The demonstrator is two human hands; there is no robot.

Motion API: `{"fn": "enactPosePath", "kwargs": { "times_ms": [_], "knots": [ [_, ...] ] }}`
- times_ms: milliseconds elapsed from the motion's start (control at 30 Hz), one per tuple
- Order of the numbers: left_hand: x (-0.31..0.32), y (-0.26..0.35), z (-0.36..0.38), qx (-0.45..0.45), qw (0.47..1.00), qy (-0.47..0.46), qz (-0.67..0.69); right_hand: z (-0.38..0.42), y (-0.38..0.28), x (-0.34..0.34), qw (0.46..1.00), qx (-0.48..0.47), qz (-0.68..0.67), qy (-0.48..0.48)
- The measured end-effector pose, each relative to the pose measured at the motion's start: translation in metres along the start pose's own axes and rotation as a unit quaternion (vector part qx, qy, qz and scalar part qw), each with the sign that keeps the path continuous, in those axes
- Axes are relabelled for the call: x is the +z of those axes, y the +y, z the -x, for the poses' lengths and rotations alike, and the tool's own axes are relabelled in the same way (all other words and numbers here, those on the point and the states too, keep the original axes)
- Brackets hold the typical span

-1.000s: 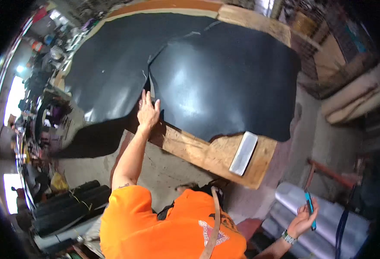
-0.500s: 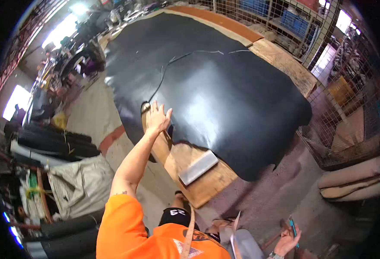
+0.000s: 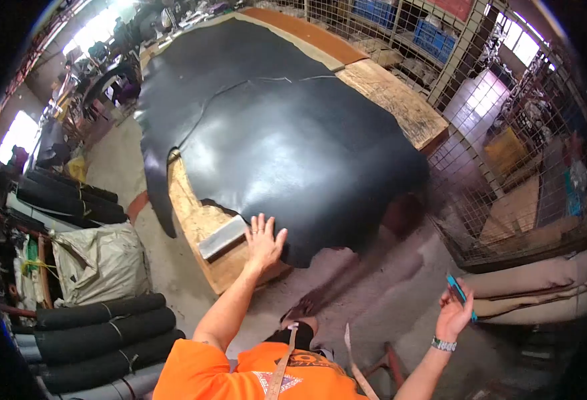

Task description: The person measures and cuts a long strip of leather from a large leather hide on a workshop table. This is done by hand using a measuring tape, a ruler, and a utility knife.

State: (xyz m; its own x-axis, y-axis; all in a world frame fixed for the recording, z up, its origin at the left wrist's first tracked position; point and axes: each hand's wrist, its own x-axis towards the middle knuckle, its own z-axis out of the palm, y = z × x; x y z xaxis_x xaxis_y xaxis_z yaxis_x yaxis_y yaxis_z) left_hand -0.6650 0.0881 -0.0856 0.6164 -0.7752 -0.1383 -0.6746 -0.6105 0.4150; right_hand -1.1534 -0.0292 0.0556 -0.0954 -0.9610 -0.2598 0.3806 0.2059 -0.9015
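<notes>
The black sheet [image 3: 293,153], leather by its look, lies broad and shiny over the counter [image 3: 400,93], one flap hanging off the left side. A line [image 3: 203,107] runs across it from a notch at the left edge. My left hand [image 3: 263,243] is palm down at the near edge, fingers spread, fingertips resting on the sheet and gripping nothing. Just beside it, a metal block [image 3: 223,239] sits on the bare wood. My right hand [image 3: 455,319] is held out well apart to the right, fingers closed round a turquoise tool [image 3: 462,297]; it is too small for me to tell whether a blade is out.

I take the step in hand to be smoothing and steadying this edge. The next move, as I judge it, calls for a light, flat palm so the sheet doesn't drag, with the tool held clear of its surface.

Further out, a brown sheet [image 3: 307,32] lies along the far side, black rolls [image 3: 107,340] are stacked to my left, and a wire cage [image 3: 470,53] stands on the right.
</notes>
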Motion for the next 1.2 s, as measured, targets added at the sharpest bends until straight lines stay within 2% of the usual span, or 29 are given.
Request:
{"fn": "enactPosePath", "kwargs": {
  "times_ms": [67, 133, 200, 300, 367, 500, 600, 700, 733, 800, 867, 1000, 1067, 1100, 1167, 1200],
  "knots": [
    [0.019, 0.008, 0.001, -0.025, 0.997, 0.055, -0.046, -0.029, -0.019, 0.024, 0.997, -0.024, 0.022, -0.069],
    [0.026, 0.012, 0.005, 0.003, 0.989, 0.135, -0.058, -0.06, -0.041, 0.044, 0.995, -0.029, 0.032, -0.091],
    [0.029, 0.014, 0.003, 0.002, 0.986, 0.162, -0.043, -0.092, -0.064, 0.053, 0.99, -0.062, 0.067, -0.111],
    [0.032, 0.021, -0.002, -0.016, 0.985, 0.159, -0.059, -0.142, -0.096, 0.051, 0.985, -0.098, 0.12, -0.08],
    [0.029, 0.027, -0.004, -0.055, 0.988, 0.132, -0.059, -0.169, -0.115, 0.048, 0.985, -0.086, 0.137, -0.057],
    [0.032, 0.037, -0.01, -0.087, 0.982, 0.154, -0.059, -0.247, -0.128, 0.061, 0.987, -0.06, 0.143, -0.036],
    [0.026, 0.053, -0.022, -0.135, 0.974, 0.162, -0.084, -0.313, -0.122, 0.091, 0.986, -0.024, 0.151, -0.059],
    [0.02, 0.071, -0.058, -0.185, 0.958, 0.204, -0.077, -0.381, -0.11, 0.155, 0.963, -0.039, 0.232, -0.129],
    [0.015, 0.087, -0.077, -0.205, 0.953, 0.216, -0.055, -0.409, -0.105, 0.178, 0.95, -0.041, 0.262, -0.166],
    [0.021, 0.138, -0.125, -0.151, 0.939, 0.309, 0.001, -0.46, -0.091, 0.233, 0.912, -0.05, 0.329, -0.24],
    [0.031, 0.212, -0.179, -0.093, 0.938, 0.333, 0.028, -0.518, -0.065, 0.28, 0.891, -0.068, 0.329, -0.306],
    [0.073, 0.369, -0.296, -0.043, 0.97, 0.212, 0.107, -0.607, -0.015, 0.381, 0.844, -0.083, 0.326, -0.418],
    [0.095, 0.432, -0.358, -0.068, 0.975, 0.174, 0.121, -0.663, 0.012, 0.412, 0.777, -0.126, 0.375, -0.49],
    [0.103, 0.447, -0.394, -0.094, 0.968, 0.198, 0.124, -0.66, 0.014, 0.438, 0.785, -0.101, 0.369, -0.487],
    [0.128, 0.48, -0.428, -0.141, 0.961, 0.205, 0.12, -0.698, 0.04, 0.457, 0.745, -0.061, 0.396, -0.533],
    [0.133, 0.486, -0.444, -0.169, 0.96, 0.197, 0.1, -0.696, 0.046, 0.47, 0.771, -0.027, 0.318, -0.551]
  ]
}}
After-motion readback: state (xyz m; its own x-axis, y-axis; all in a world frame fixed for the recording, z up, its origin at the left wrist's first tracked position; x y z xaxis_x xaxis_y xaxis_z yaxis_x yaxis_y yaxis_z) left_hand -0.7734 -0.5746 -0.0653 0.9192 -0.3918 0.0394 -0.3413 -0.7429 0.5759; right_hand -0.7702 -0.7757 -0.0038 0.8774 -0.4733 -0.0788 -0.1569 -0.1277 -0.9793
